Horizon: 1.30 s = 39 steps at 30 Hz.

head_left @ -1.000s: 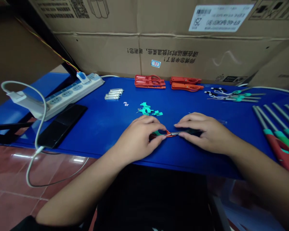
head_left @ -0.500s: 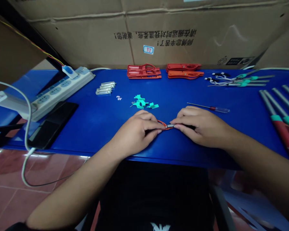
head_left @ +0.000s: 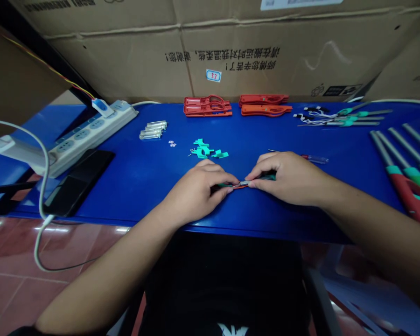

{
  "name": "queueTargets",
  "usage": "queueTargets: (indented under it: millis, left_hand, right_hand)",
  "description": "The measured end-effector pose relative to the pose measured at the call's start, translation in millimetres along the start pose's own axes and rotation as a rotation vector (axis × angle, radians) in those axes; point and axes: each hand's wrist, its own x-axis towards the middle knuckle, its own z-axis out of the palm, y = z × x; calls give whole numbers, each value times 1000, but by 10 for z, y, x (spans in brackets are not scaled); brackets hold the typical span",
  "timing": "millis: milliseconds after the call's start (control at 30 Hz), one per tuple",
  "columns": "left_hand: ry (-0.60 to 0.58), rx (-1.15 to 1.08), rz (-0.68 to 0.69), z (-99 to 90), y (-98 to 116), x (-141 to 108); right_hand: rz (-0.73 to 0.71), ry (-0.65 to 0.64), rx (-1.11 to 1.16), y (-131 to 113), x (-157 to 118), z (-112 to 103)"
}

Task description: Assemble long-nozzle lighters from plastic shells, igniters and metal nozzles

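Near the table's front edge, my left hand pinches an orange lighter casing, mostly hidden by the fingers. My right hand is closed in a pinch on the other end of the same piece, where a grey metal part shows between the fingertips. Some teal shows behind the right fingers. Beyond the left hand lie loose teal plastic parts with small pins. A screwdriver with a clear handle rests behind my right hand, its shaft partly covered.
Red casing halves and orange casings lie at the back. Clear fuel tanks and tiny white pieces are left. Wired nozzle tubes and lighters lie right. A power strip and phone occupy the left end.
The view has shifted slightly. My fingertips have moved closer together along the piece, and its orange loop no longer shows. Teal now shows by both hands.
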Motion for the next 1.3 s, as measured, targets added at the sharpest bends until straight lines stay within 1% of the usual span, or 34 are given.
queueTargets:
  millis: [100,200,667,800,900,1000,1100,1167,1200,1233,1300]
  left_hand:
    - [11,-4,-41,1,6,2]
    - [14,-6,-48,7,1,2]
    - [12,-32,33,13,-1,12]
    - [2,9,-16,-6,11,-27]
    - [7,-13,-42,-21,29,-62]
    - [59,-75,-22,-39,42,-79]
    - [189,-128,-12,-88,37,-98]
    - [278,-119,-45,-141,23,-132]
    - [301,-92,-67,-169,15,-157]
    - [304,-56,-88,-195,7,-187]
    - [262,7,-111,-229,-7,-256]
  right_hand:
    - [0,15,-28,-22,-1,-11]
    - [-1,14,-54,-30,-3,-25]
    - [52,-98,-73,-38,78,-58]
    - [-2,-87,-96,-29,83,-66]
    - [-8,-85,-95,-29,62,-69]
    - [-25,-74,-126,-28,32,-64]
    - [-73,-66,-116,-25,-1,-47]
    - [-75,-59,-112,-25,-26,-33]
    - [-71,-55,-120,-27,-39,-29]
    - [-70,-49,-131,-31,-52,-26]
    - [-80,-37,-153,-44,-74,-27]
